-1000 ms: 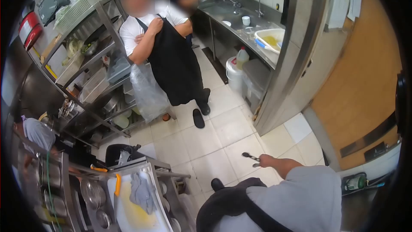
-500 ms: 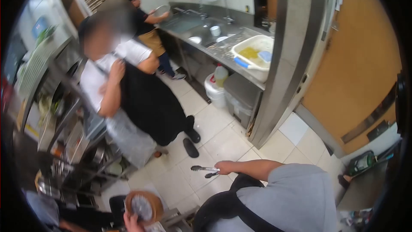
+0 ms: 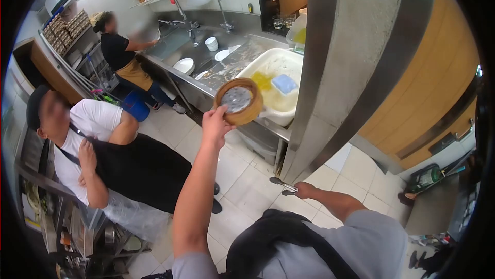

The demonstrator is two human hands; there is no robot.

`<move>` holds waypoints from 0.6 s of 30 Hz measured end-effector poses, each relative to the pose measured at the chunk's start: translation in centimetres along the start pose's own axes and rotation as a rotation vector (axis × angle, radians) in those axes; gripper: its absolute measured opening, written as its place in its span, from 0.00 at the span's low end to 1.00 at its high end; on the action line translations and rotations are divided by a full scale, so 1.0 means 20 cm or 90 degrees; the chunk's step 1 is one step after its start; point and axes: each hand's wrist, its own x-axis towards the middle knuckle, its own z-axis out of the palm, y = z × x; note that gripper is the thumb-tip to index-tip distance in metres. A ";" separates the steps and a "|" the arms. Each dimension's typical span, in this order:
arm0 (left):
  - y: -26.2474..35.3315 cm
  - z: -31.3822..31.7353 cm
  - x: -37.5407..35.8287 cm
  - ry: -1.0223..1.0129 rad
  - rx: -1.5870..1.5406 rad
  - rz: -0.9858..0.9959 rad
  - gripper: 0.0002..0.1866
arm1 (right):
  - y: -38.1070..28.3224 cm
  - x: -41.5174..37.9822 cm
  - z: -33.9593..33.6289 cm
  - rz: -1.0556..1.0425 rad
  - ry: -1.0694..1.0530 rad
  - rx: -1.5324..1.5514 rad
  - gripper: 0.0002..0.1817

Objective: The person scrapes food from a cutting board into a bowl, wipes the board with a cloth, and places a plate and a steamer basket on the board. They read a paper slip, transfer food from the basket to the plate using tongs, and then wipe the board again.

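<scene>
My left hand (image 3: 217, 122) reaches far forward, closed on the edge of a small round bamboo steamer basket (image 3: 251, 112). The basket is tilted toward me and has a pale grey, spotted round surface inside. It overlaps the front edge of the steel sink counter (image 3: 227, 80) and the near corner of a white plastic tub (image 3: 282, 116). Inside the tub are yellowish liquid and a blue item (image 3: 283, 84). Lower and to the right, my right hand (image 3: 306, 190) grips metal tongs (image 3: 283, 185) with dark tips, their arms apart over the floor.
A person in a black apron (image 3: 144, 168) stands close on the left, arms folded. Another person (image 3: 118, 52) works at the sink's far end, near stacked white bowls (image 3: 212, 44) and plates (image 3: 184, 66). A steel-clad pillar (image 3: 356, 62) and wooden door (image 3: 438, 83) stand right.
My left hand has carried the steamer basket from low on the left up and forward to the counter edge. My right hand still holds the tongs. The view has shifted toward the sink.
</scene>
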 end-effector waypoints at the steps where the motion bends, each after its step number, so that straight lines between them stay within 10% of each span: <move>1: 0.01 0.07 0.04 -0.002 -0.001 0.001 0.24 | 0.01 0.01 -0.02 0.001 0.003 -0.001 0.15; 5: -0.03 0.14 0.09 0.001 0.024 0.009 0.29 | -0.01 0.09 0.06 -0.067 0.040 0.015 0.15; 9: -0.27 -0.25 -0.30 -0.039 0.561 0.250 0.28 | -0.13 0.22 0.13 -0.174 -0.070 -0.036 0.15; 18: -1.42 -0.88 -2.32 0.499 0.448 -0.375 0.26 | -0.63 0.87 0.26 -0.434 -0.265 -0.374 0.17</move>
